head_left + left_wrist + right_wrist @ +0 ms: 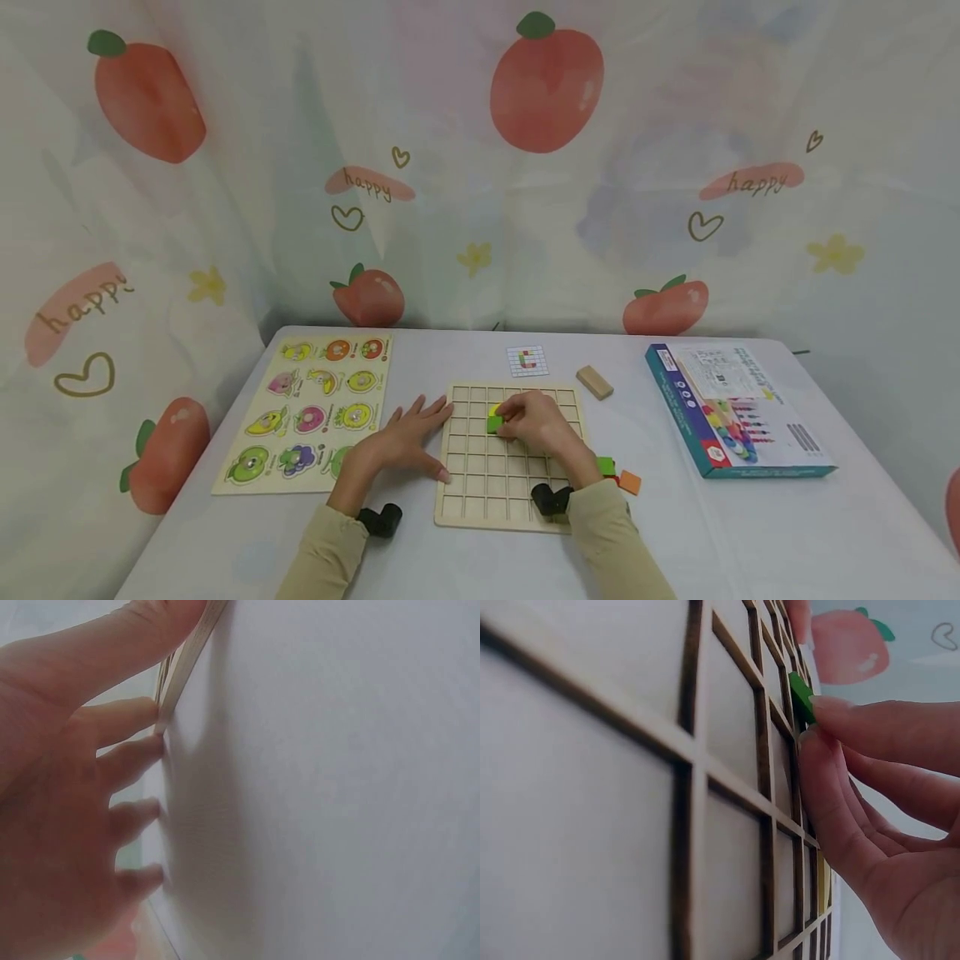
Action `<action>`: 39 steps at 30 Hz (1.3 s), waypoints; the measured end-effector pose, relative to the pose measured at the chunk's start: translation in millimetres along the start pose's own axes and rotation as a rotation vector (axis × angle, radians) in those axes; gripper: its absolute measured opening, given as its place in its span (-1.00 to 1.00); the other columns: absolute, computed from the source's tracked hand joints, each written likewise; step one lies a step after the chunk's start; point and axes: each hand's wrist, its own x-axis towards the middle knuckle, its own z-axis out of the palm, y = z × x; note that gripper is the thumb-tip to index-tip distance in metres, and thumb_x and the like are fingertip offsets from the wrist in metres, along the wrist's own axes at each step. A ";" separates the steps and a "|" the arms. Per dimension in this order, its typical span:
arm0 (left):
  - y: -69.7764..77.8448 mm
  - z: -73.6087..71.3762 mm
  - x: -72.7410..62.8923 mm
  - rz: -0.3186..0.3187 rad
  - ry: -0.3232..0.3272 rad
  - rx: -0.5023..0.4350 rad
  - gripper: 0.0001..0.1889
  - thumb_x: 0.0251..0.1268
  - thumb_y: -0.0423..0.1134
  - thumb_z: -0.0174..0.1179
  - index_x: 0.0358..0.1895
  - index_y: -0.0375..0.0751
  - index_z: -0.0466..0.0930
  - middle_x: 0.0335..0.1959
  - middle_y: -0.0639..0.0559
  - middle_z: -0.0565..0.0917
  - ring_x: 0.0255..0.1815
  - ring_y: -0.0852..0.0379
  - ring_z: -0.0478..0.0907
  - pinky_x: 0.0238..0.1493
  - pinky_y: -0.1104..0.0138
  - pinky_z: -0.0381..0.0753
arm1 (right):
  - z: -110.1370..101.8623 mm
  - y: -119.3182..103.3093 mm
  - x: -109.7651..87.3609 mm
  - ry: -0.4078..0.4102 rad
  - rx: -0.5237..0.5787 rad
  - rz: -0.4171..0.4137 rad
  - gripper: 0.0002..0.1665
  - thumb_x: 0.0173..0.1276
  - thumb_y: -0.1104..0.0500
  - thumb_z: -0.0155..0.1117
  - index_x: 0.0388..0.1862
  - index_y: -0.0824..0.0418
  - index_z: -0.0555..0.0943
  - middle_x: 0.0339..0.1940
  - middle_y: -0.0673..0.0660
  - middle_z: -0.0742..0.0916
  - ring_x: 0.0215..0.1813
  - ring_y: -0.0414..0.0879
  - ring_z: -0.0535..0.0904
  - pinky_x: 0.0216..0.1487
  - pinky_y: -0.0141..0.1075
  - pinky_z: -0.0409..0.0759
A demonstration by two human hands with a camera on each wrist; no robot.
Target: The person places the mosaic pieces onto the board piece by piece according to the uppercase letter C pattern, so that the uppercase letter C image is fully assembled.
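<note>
My right hand (536, 421) pinches a small green square tile (494, 425) between thumb and fingertips, over the upper middle of a wooden grid board (453, 508). In the right wrist view the green tile (801, 696) stands tilted against the grid ridges. Just behind it in the head view a bit of a yellow tile (493, 409) shows, partly hidden by the hand. My left hand (397, 442) lies with fingers spread at the board's left edge; its thumb touches the rim. The left wrist view shows those fingers (131, 761) extended, holding nothing.
A pattern card (528, 362) and a wooden block (595, 382) lie behind the board. Green (606, 466) and orange (630, 482) tiles lie by the right forearm, with some red showing. A fruit picture board (258, 396) lies left, a flat box (765, 433) right.
</note>
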 end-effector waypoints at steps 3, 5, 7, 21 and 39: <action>0.3 -0.6 0.5 0.006 -0.001 0.004 0.13 0.01 0.01 0.61 0.64 -0.12 0.14 0.71 -0.03 0.05 0.74 -0.19 -0.24 0.68 -0.17 -0.30 | -0.5 -1.0 -0.6 0.010 -0.021 -0.009 -0.73 0.14 0.36 0.54 -0.13 0.29 0.78 -0.33 0.06 0.76 -0.30 -0.16 0.62 -0.22 -0.31 0.61; 0.5 -0.7 0.4 0.006 -0.002 0.004 0.13 0.00 0.01 0.61 0.64 -0.12 0.14 0.71 -0.03 0.05 0.74 -0.19 -0.24 0.68 -0.18 -0.30 | -1.0 -1.5 -0.9 0.013 -0.029 -0.013 -0.72 0.14 0.36 0.54 -0.13 0.29 0.78 -0.32 0.06 0.76 -0.28 -0.16 0.62 -0.20 -0.31 0.62; 0.8 -0.7 -0.3 0.007 0.000 0.002 0.14 0.00 0.01 0.61 0.64 -0.13 0.14 0.71 -0.04 0.05 0.74 -0.20 -0.24 0.68 -0.18 -0.30 | -1.9 -1.2 -1.4 0.011 -0.032 -0.023 -0.71 0.14 0.37 0.52 -0.12 0.29 0.78 -0.31 0.06 0.77 -0.26 -0.16 0.63 -0.19 -0.30 0.63; 2.0 0.4 -0.5 0.007 -0.002 0.004 0.14 0.00 0.00 0.61 0.64 -0.14 0.13 0.71 -0.06 0.05 0.73 -0.22 -0.23 0.68 -0.20 -0.29 | -21.9 5.4 -12.3 0.012 0.009 -0.117 -0.83 0.36 0.23 0.42 -0.08 0.20 0.77 -0.17 0.04 0.78 -0.20 -0.09 0.64 -0.18 -0.30 0.63; -0.7 -1.6 0.2 0.010 -0.009 0.015 0.15 0.00 0.02 0.60 0.65 -0.14 0.12 0.71 -0.04 0.03 0.73 -0.22 -0.25 0.68 -0.18 -0.31 | -57.9 24.6 -44.6 0.022 -0.072 -0.058 -0.85 0.40 0.19 0.39 -0.11 0.18 0.76 -0.14 0.07 0.77 -0.22 -0.07 0.56 -0.19 -0.29 0.57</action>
